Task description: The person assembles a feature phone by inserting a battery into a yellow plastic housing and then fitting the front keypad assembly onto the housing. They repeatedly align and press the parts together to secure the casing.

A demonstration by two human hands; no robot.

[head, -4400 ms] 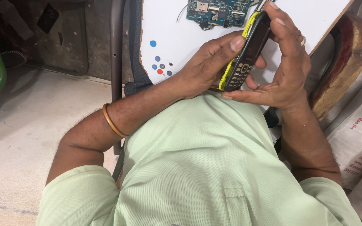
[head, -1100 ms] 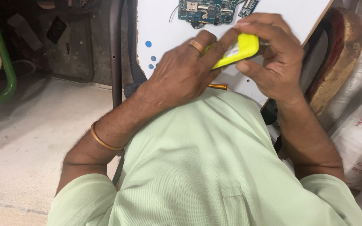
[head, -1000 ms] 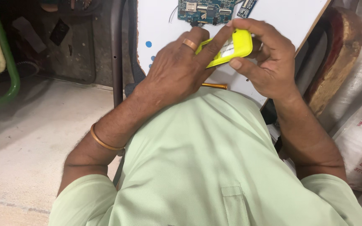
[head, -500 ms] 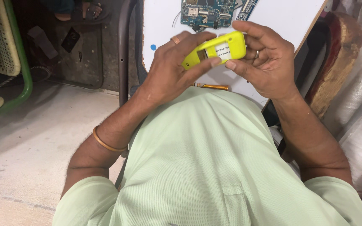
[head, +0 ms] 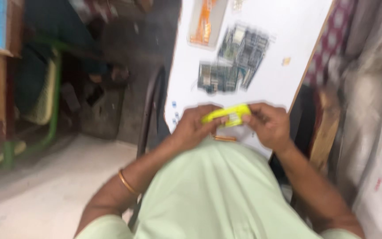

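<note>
Small yellow phone pinched between both hands over the near edge of the white counter.

Left hand (head: 195,126) clenched on the phone (head: 227,115) at its 9 o'clock end, right hand (head: 268,126) clenched on the 3 o'clock end, fingers wrapped along the long edges. Probably light and rigid, smooth plastic shell likely a bit slippery, so best taken by the long edges rather than the flat faces; likely brittle if twisted or dropped. Just below at 6 o'clock, a thin orange-brown stick (head: 224,138), too blurred to name. Farther out at 12 o'clock on the counter (head: 297,40), bare circuit boards (head: 233,59), and beyond them a clear tray (head: 206,20) with orange parts. Gold bangle (head: 127,183) on the left wrist.
</note>
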